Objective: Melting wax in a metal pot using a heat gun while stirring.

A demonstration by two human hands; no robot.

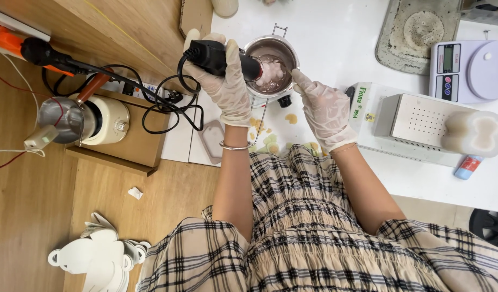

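My left hand (225, 81), in a thin pale glove, grips a black hand blender (225, 58) whose end dips into a small metal pot (271, 64) holding a pinkish mixture. My right hand (324, 111), also gloved, rests beside the pot with a fingertip touching its right rim. The blender's black cord (167, 105) loops off to the left. The pot stands on a white table (335, 38).
A digital scale (468, 70) and a grey round tray (416, 30) sit at the back right. A metal box (416, 121) with a pale block (474, 133) lies right of my hand. Left: a kettle-like metal appliance (78, 120) on a wooden box, white cut-outs (100, 259) on the floor.
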